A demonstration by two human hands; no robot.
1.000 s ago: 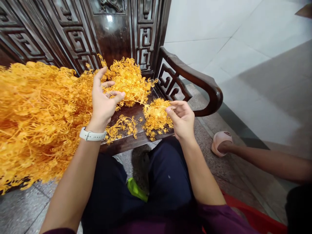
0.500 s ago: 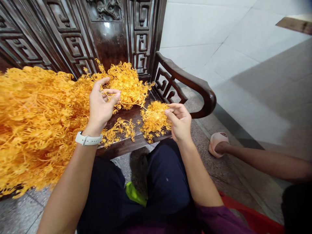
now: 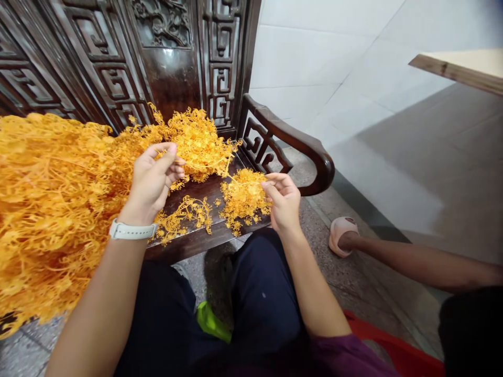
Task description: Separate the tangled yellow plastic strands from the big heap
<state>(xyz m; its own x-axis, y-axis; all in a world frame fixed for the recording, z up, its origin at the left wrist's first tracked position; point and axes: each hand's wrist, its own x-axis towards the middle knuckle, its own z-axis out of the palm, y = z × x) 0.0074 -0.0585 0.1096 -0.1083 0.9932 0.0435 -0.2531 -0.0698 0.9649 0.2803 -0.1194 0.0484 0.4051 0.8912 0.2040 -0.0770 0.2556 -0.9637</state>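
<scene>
A large mass of orange-yellow branching sprigs (image 3: 51, 209) fills the left of the view and spreads onto the dark wooden bench seat (image 3: 188, 243). My left hand (image 3: 151, 183) is curled over its edge, fingers pinching thin stems beside a loose sprig bunch (image 3: 198, 144). My right hand (image 3: 283, 201) pinches the top of a smaller sprig clump (image 3: 243, 199) between thumb and fingers. A thin stem runs from that clump towards the loose bunch. A flatter sprig (image 3: 184, 217) lies on the seat below. A white watch (image 3: 131, 229) circles my left wrist.
A carved dark wood backrest (image 3: 118, 63) and curved armrest (image 3: 291, 136) border the seat. A person's bare leg (image 3: 412, 262) ends in a pink slipper (image 3: 341, 236) on the speckled floor. A red plastic rim (image 3: 393, 340) lies low right, and a wooden board edge (image 3: 456, 70) sits upper right.
My left hand has curled tighter and moved down and left in view. The whole scene has shifted lower and left as my head turned, and the wooden board shows more at upper right.
</scene>
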